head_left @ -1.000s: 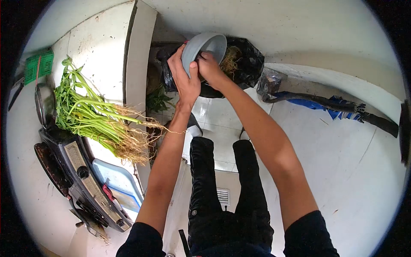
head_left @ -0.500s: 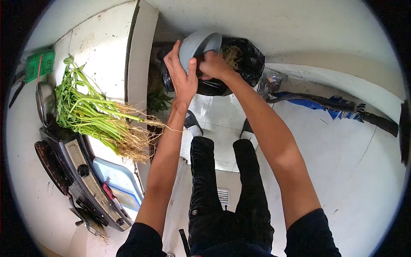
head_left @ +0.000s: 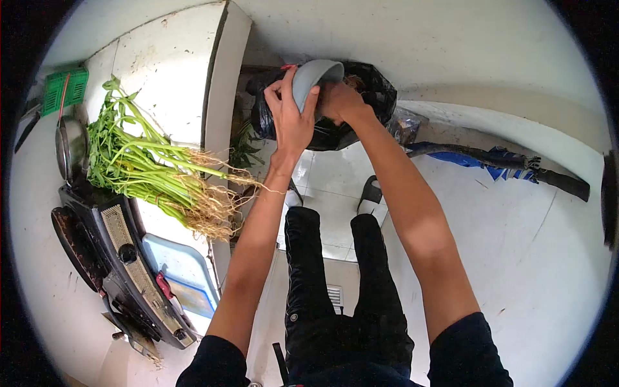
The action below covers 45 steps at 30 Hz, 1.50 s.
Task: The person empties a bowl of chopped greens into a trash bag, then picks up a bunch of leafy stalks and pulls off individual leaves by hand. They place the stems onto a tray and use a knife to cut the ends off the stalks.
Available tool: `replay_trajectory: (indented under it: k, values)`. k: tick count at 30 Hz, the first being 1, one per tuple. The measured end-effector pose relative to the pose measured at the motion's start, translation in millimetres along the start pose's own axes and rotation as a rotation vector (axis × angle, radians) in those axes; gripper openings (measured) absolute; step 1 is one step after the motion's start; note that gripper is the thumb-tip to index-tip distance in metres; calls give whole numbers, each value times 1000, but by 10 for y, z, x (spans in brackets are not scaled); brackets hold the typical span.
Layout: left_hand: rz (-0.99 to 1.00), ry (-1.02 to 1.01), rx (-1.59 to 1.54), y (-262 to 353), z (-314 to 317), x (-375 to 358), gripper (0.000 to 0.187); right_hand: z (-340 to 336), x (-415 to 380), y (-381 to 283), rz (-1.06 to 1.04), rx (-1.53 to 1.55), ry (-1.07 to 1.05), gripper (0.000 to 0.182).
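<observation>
My left hand (head_left: 293, 122) grips a grey bowl (head_left: 311, 80) by its outer side, fingers and thumb spread around the wall. The bowl is tilted, its mouth facing right over a bin lined with a black plastic bag (head_left: 382, 84). My right hand (head_left: 343, 104) is at the bowl's mouth above the bag; its fingers point down and are mostly hidden. A small red bit shows beside my left fingertips, too small to name. Left of my left forearm, a bunch of leafy green stalks (head_left: 145, 158) lies on the white counter, its roots hanging over the edge.
A black gas stove (head_left: 122, 251), a light blue tray (head_left: 177, 258) and a red-handled knife (head_left: 165, 287) are at the left. A green basket (head_left: 64, 90) stands at the far left. Right of the bin, a dark pole (head_left: 477, 149) with blue material lies along the wall.
The bowl and both hands have shifted slightly right and down in view. My right hand has come out of the bowl's inside to its mouth, lower over the bag.
</observation>
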<state>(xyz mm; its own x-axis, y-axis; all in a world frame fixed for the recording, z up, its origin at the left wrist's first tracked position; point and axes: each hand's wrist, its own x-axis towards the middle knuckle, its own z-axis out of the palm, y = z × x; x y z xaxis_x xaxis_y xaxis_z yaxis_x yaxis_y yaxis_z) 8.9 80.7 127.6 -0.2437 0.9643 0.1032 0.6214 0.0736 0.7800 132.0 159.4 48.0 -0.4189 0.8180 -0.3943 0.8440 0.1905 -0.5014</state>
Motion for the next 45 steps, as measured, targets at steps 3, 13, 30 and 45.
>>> replay_trajectory:
  k: [3,13,30,45]
  values:
    - [-94,186,-96,-106,-70,42,53,-550,-467,-354,226,106,-327,36]
    - [-755,-8,-1229,64,-109,-329,83,-377,-1532,-260,253,1547,178,46]
    - [-653,-263,-677,399,-590,-2011,55,-232,-3402,-237,341,802,62,35]
    - [-631,-182,-896,1322,-1766,-3071,50,-776,-4163,-1040,152,216,4,45]
